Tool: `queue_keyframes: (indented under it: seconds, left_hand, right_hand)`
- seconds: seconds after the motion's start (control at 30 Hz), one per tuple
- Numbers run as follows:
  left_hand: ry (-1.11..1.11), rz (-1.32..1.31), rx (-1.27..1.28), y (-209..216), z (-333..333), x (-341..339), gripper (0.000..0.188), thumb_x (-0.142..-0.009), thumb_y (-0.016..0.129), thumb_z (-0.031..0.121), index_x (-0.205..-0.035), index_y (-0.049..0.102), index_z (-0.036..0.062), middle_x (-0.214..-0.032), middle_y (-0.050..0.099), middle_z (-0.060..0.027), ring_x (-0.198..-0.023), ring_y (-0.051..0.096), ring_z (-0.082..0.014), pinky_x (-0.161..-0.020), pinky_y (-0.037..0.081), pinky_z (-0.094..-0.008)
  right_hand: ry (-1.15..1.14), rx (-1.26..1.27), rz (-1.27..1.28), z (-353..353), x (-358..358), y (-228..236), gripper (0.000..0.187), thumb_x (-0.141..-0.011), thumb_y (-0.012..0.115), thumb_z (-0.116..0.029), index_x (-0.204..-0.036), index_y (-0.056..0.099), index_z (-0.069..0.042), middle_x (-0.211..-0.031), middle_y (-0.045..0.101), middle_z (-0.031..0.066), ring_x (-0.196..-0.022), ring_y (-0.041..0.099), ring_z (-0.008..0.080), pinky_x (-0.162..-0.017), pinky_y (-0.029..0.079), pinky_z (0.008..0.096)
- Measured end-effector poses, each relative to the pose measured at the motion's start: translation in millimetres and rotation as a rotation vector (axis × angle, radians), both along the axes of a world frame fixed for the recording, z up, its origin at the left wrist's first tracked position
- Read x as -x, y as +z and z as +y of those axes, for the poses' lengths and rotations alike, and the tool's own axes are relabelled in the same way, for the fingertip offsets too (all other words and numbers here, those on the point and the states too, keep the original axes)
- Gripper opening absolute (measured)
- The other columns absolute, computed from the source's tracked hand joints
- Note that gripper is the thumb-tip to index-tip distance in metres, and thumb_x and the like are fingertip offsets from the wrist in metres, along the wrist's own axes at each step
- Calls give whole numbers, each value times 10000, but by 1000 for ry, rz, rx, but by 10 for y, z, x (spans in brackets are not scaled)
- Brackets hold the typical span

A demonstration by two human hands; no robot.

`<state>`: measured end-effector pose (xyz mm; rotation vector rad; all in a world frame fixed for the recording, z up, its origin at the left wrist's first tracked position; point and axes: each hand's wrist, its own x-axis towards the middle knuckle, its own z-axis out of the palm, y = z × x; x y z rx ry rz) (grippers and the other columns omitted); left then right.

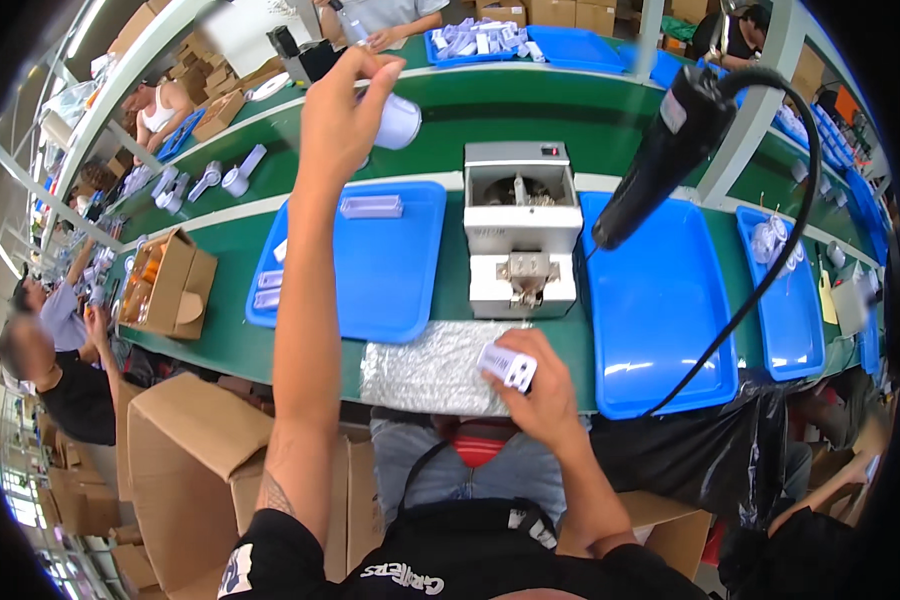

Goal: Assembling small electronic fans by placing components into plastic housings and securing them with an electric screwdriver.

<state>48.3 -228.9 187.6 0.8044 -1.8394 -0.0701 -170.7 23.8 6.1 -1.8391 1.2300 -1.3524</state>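
Observation:
My left hand [338,115] is raised over the far side of the bench, its fingers closed on a lavender cup-shaped plastic part [400,122]. The hand hides part of this piece. Low in front of me, my right hand [542,388] grips a lavender rectangular plastic housing [507,367] with dark holes in its end. That housing is just above a silvery bubble-wrap mat [425,370]. Beyond it stands a grey-white bench machine [522,230] with a metal fixture at its front. A blue tray [390,260] under my left forearm holds several lavender pieces.
A black electric screwdriver [665,155] hangs at the right on a dark cable, over a blue tray [660,310]. Lavender parts [238,180] lie on the green conveyor at the far left. A cardboard box [170,285] stands on the left. Co-workers sit around the line.

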Motion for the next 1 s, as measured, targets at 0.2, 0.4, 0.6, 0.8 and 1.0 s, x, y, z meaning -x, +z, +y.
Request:
queue_keyframes:
  seconds: [0.2,0.4,0.6,0.8,1.0]
  left_hand:
    - [184,288,-163,-853,1784,251,126,-1018,701,60,-908,697,-2,-887,772,-94,-867,685,-135,-825,526,-288]
    - [120,238,-135,-1749,2210,527,125,-816,871,3,-875,761,5,-836,763,-82,-735,683,-207,-662,494,-341]
    - [-84,245,-392,-1822,2357,501,158,-790,860,-7,-937,826,43,-758,655,-34,-736,597,-187,-659,452,-326]
    - [-147,234,-428,-1802,2389,434,136,-772,798,-82,-846,699,-27,-785,604,-53,-755,567,-192,-676,431,-315]
    - [-142,219,-411,-1815,2395,393,343,-736,867,23,-1041,712,0,-966,648,-91,-872,635,-246,-809,513,-334]
  right_hand:
    - [-27,-106,-266,65,74,-144,267,-927,772,-15,-1161,643,-4,-1094,696,95,-987,715,170,-848,574,319]
    - [-151,-47,-567,71,189,315,444,-931,793,27,-1259,497,-9,-1167,704,135,-1052,721,186,-927,590,324]
    - [-65,37,-403,29,92,681,546,-932,798,3,-1383,491,19,-1149,746,147,-1065,752,201,-932,605,325]
    - [29,152,16,-40,15,654,616,-878,849,-54,-1391,519,32,-1052,750,158,-914,787,277,-780,607,337]
    - [89,136,149,-63,118,638,484,-888,829,-77,-1290,588,45,-1061,718,190,-909,738,328,-765,585,380]
